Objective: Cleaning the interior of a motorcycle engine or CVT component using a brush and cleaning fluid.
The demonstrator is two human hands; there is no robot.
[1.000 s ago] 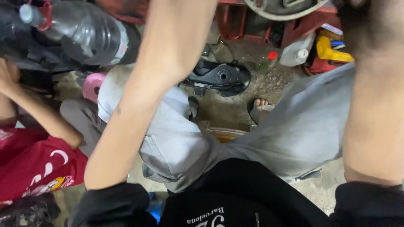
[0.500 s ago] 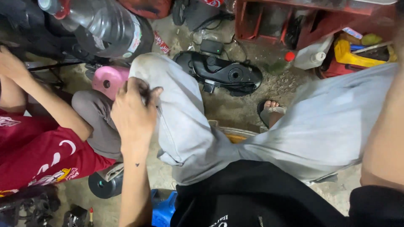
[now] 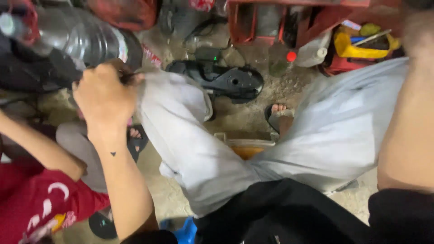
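Resting on the raised knee of the pale grey trousers [image 3: 181, 135], the left hand [image 3: 105, 92] is curled shut around a thin dark tool [image 3: 131, 74], though what kind is too blurred to tell. The right hand is out of view above the right forearm [image 3: 409, 117], so its state cannot be told. Beyond lie a black moulded cover [image 3: 228, 81] on the gritty floor [image 3: 248, 117], a large clear water bottle [image 3: 86, 40], and another person's red sleeve [image 3: 36, 203]; a steady grip braced against the knee seems wise.
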